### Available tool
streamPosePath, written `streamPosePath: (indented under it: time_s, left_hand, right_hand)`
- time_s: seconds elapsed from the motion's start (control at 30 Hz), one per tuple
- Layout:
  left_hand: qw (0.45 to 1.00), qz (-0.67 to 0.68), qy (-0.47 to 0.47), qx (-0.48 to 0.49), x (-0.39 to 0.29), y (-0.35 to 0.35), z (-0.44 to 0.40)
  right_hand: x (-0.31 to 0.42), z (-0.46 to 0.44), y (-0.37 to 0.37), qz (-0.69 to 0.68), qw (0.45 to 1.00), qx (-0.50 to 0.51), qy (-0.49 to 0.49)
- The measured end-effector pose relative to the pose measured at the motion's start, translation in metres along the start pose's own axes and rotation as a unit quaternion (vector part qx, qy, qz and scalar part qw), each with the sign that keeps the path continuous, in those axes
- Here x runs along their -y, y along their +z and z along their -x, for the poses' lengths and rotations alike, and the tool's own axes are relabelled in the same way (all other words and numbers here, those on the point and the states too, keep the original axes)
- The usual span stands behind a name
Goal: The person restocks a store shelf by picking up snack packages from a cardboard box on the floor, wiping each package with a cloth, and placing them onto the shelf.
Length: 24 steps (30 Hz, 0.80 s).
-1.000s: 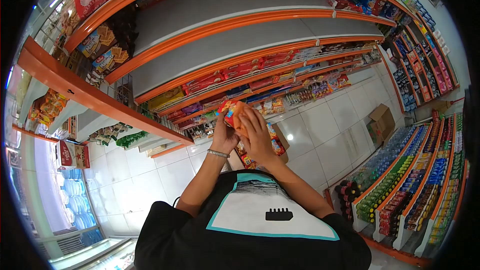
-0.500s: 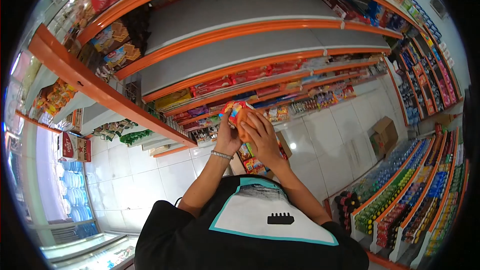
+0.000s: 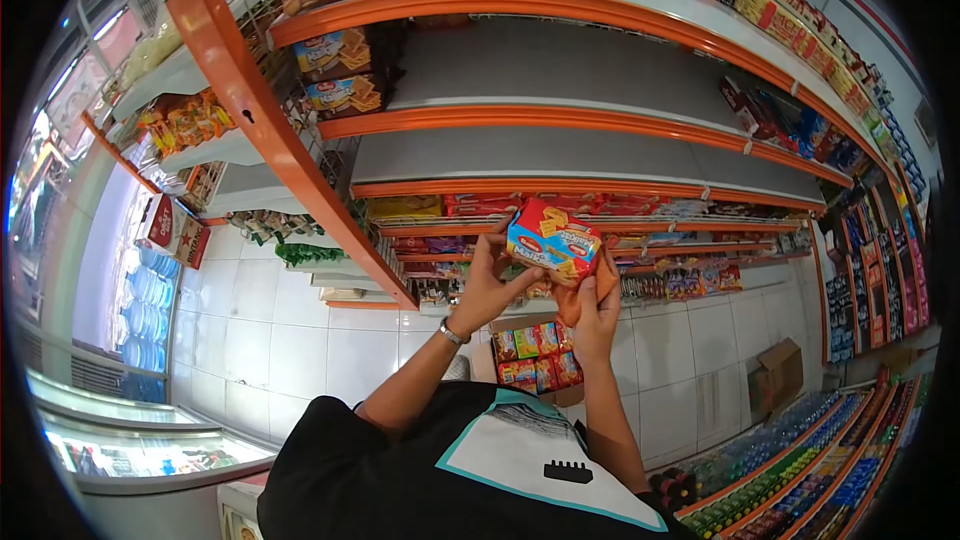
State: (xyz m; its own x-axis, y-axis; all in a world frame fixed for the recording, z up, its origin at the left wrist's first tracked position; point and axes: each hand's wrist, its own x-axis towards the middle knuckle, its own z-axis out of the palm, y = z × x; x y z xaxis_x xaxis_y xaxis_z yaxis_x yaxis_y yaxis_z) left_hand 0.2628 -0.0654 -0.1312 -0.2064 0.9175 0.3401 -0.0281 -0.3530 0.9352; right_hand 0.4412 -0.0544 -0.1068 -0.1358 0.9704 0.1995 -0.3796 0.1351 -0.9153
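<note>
A red, yellow and blue biscuit packet (image 3: 552, 238) is held up in front of the shelves, its printed face toward the camera. My left hand (image 3: 492, 285) grips its left end, with the thumb along the lower edge. At the packet's lower right, my right hand (image 3: 597, 312) is closed around an orange cloth (image 3: 577, 298), which lies against the packet. Below both hands, an open cardboard box (image 3: 570, 397) on the floor holds several similar packets in rows.
Orange-edged shelves (image 3: 560, 118) span the front, with biscuit packs (image 3: 345, 95) at the left end. An orange post (image 3: 285, 145) stands left. Bottle racks (image 3: 800, 460) and an open carton (image 3: 777, 377) are at right; a glass-topped freezer (image 3: 150, 450) is lower left.
The view has swung, so shelves appear further right. The packet has been turned to show its broad face, and my right hand has moved from over it to its lower right.
</note>
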Motion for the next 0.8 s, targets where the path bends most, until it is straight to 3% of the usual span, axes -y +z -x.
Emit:
streamPosePath:
  time_s: [0.1,0.13,0.3,0.37,0.4,0.53,0.63,0.67,0.73,0.8]
  left_hand:
    - [0.993,-0.103,-0.031,0.039,-0.038,-0.016,-0.021]
    - [0.991,-0.125,-0.002,0.052,-0.040,-0.022,-0.030]
    - [0.994,-0.029,-0.017,0.105,-0.075,-0.038,-0.066]
    - [0.973,-0.135,0.056,0.178,-0.078,-0.040,-0.075]
    - [0.955,-0.210,0.142,0.153,-0.083,-0.037,-0.076]
    - [0.906,-0.363,0.092,0.198,-0.105,-0.018,-0.074]
    - [0.924,-0.311,0.067,0.210,-0.102,-0.023,-0.081]
    - [0.925,-0.310,0.068,0.210,-0.101,-0.025,-0.084]
    - [0.923,-0.330,0.161,0.111,-0.101,-0.034,-0.093]
    - [0.922,-0.331,0.195,0.057,-0.106,-0.047,-0.115]
  right_hand:
    - [0.013,-0.008,0.004,0.004,1.000,0.022,0.008]
    - [0.015,-0.010,0.006,0.032,0.998,0.047,0.003]
    - [0.030,-0.014,0.008,0.042,0.997,0.064,0.001]
    - [0.035,-0.016,0.008,0.025,0.997,0.068,0.015]
    - [0.036,-0.017,0.009,0.027,0.998,0.053,0.008]
    - [0.039,-0.021,0.007,0.031,1.000,0.004,-0.003]
    - [0.039,-0.017,0.002,0.006,1.000,-0.013,0.008]
    - [0.040,-0.016,-0.001,0.008,1.000,-0.002,0.005]
    - [0.040,-0.012,-0.009,0.010,1.000,0.010,0.001]
    - [0.035,-0.003,-0.022,0.042,0.999,-0.027,0.018]
